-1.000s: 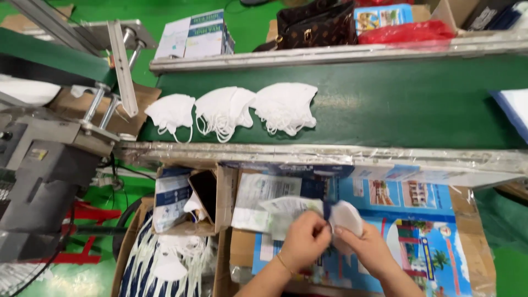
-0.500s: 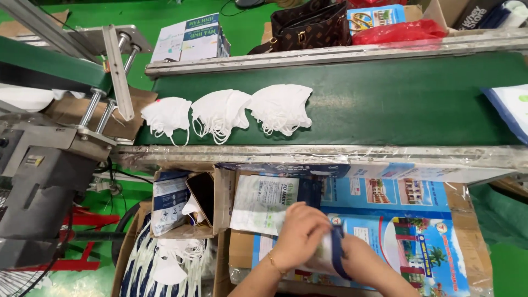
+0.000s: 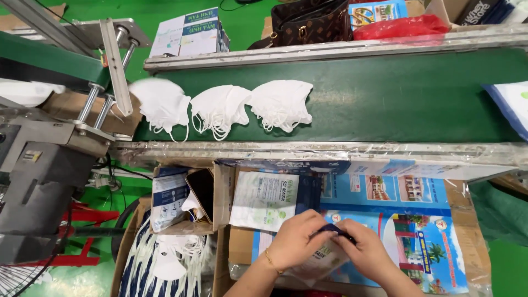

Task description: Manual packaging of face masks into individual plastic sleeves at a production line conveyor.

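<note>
I am watching both hands working close together low in the head view, over a cardboard work surface (image 3: 467,220) covered with a colourful printed sheet; my left hand (image 3: 294,245) is curling its fingers around the near edge of a clear plastic pouch (image 3: 319,264), and my right hand (image 3: 366,253) is pinching the dark blue strip at the pouch's top (image 3: 335,232) between thumb and fingers, so both hands are closed on the same pouch, which is lying flat just in front of my body, probably so that the surface is bearing its weight while the fingers are working along the top edge. A stack of printed flat bags (image 3: 264,199) is sitting just beyond the hands, near enough to reach without leaning. Further up, three piles of white masks (image 3: 220,107) are lying side by side on the green conveyor belt (image 3: 396,99), well apart from the hands, seemingly waiting within arm's reach. To the left, a small open carton (image 3: 170,201) is standing upright with a dark phone-like slab propped inside it, and below it a bin of loose white masks with straps (image 3: 165,264) is sitting beside my left forearm
</note>
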